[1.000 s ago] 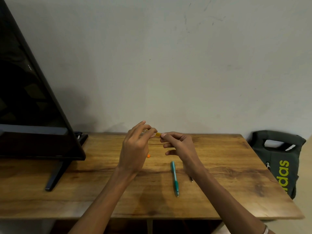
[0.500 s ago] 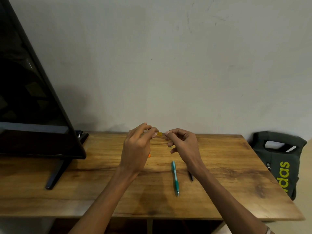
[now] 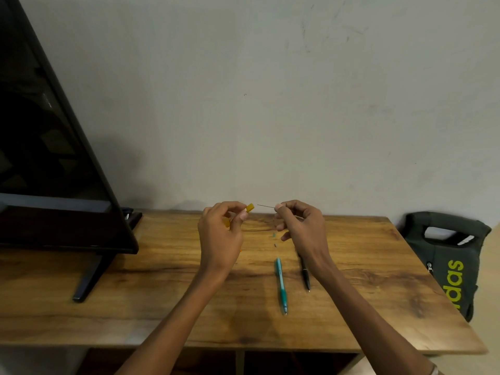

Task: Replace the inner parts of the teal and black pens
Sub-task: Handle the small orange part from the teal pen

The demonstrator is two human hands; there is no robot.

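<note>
- The left hand (image 3: 220,234) is raised above the brown wooden desk (image 3: 162,299), its fingers (image 3: 242,216) curled round a small translucent yellow plastic tube (image 3: 249,207) whose end sticks out past the thumb.
- The right hand (image 3: 300,226) is raised at the same height, thumb and forefinger pinching a thin dark lead-like rod (image 3: 266,205); the rod points left toward the yellow tube, with a small gap between the two.
- The slim teal plastic pen (image 3: 280,285) lies on the desk below and between the hands, lengthwise away from the person, tip toward the near edge.
- The slim black pen (image 3: 305,274) lies just beside it on the right, roughly parallel, its far end hidden behind the right wrist.
- A few tiny bits (image 3: 274,236), one teal, lie on the desk beyond the teal pen.
- A black flat-screen monitor (image 3: 54,158) on its stand fills the left side.
- A dark grey bag with yellow-green lettering (image 3: 449,261) sits past the desk's right edge.
</note>
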